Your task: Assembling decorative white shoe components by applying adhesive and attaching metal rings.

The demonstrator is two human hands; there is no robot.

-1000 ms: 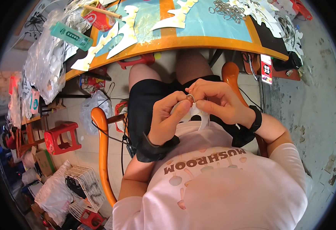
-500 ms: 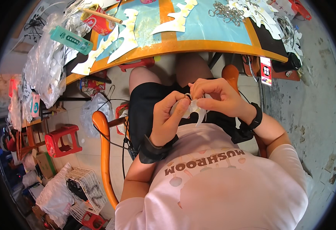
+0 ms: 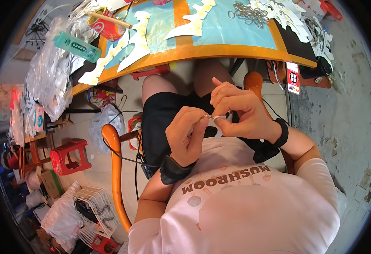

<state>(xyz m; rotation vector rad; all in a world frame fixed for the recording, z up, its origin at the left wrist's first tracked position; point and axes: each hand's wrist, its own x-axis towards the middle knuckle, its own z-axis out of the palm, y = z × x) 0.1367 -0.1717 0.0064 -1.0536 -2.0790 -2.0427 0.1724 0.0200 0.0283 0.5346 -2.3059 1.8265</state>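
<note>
Above my lap, both hands meet at a small white flat piece [image 3: 220, 117] with a curved cut edge. My left hand [image 3: 186, 134] is closed in a pinch on a small metal ring [image 3: 206, 116] at the piece's edge. Thumb and forefinger of my right hand [image 3: 245, 111] pinch the white piece, its other fingers raised. Fingers hide much of the piece, and I cannot tell whether the ring passes through it. Ahead on the table [image 3: 164, 54] lie larger white wavy-edged strips [image 3: 139, 42] and a pile of metal rings [image 3: 249, 15].
At the table's left are a teal bottle [image 3: 77, 46], a red tin [image 3: 105, 28] with a stick across it, and clear plastic bags [image 3: 50, 76]. A wooden chair arm [image 3: 114, 144] is beside me. A red stool [image 3: 69, 156] and white crate [image 3: 96, 207] stand left.
The white piece has turned, showing less of its face. My right hand's fingers have lifted and spread away from the ring; my left hand has shifted slightly down.
</note>
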